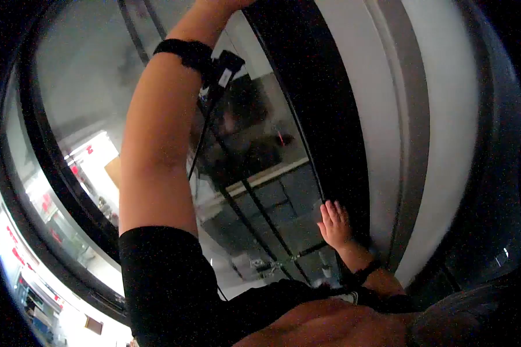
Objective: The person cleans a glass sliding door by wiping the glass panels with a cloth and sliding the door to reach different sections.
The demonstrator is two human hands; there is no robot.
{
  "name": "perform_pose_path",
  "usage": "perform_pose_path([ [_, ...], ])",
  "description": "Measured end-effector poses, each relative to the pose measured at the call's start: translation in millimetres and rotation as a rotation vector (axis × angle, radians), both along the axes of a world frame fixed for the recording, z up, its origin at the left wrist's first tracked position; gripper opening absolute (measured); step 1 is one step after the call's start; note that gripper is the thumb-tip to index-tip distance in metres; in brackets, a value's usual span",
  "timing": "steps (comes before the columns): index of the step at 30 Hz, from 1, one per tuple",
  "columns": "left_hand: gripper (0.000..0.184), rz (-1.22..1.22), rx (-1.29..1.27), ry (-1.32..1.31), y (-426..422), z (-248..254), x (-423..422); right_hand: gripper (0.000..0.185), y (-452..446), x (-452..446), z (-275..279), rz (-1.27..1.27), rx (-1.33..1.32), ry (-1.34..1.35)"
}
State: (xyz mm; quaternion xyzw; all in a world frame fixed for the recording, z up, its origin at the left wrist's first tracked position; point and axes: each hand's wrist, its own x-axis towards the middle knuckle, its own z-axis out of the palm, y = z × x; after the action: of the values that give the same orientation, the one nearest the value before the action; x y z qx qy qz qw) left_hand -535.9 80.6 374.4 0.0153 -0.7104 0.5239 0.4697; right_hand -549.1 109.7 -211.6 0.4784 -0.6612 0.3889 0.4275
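Note:
My left arm, in a black short sleeve, reaches up through the view. Only the wrist and base of my left hand (223,3) show at the top edge; its fingers are cut off. A black strap (182,51) with a small black device (226,68) sits round that wrist, and a thin cable hangs from it. At lower right my right hand (333,225) lies flat with fingers stretched out, against the edge of a wide black door frame (324,87) beside a glass panel (226,156). A black band also circles the right wrist.
Dark vertical bars and room reflections show in the glass. To the right of the black frame runs a pale curved wall or trim (382,115). At left, beyond a dark frame (46,139), is a brightly lit area with red markings.

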Motion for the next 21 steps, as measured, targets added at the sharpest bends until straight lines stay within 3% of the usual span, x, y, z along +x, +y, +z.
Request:
perform_pose_path([
  [3, 0.059, 0.094, 0.002, -0.09, 19, -53, 17, 0.059, 11, 2, 9, 0.028, 0.043, -0.048],
  [8, 0.059, -0.051, -0.081, -0.105, 10, -129, 36, 0.063, 25, -2, 10, 0.074, 0.06, -0.004],
  [11, 0.061, 0.01, -0.015, -0.286, 1, -182, 32, 0.065, 32, 1, 5, 0.12, 0.087, -0.038],
  [13, 0.043, -0.001, -0.124, -0.314, -8, -243, 30, 0.064, 36, 2, 8, 0.117, 0.112, -0.041],
  [17, 0.041, -0.01, -0.096, -0.541, -16, -345, 35, 0.068, 51, 13, 6, 0.133, 0.183, -0.131],
  [20, 0.038, -0.126, -0.1, -0.764, -26, -350, 44, 0.07, 54, 20, 2, 0.166, 0.196, -0.187],
  [21, 0.037, -0.173, -0.086, -0.821, -31, -332, 45, 0.07, 56, 18, 0, 0.171, 0.193, -0.181],
])
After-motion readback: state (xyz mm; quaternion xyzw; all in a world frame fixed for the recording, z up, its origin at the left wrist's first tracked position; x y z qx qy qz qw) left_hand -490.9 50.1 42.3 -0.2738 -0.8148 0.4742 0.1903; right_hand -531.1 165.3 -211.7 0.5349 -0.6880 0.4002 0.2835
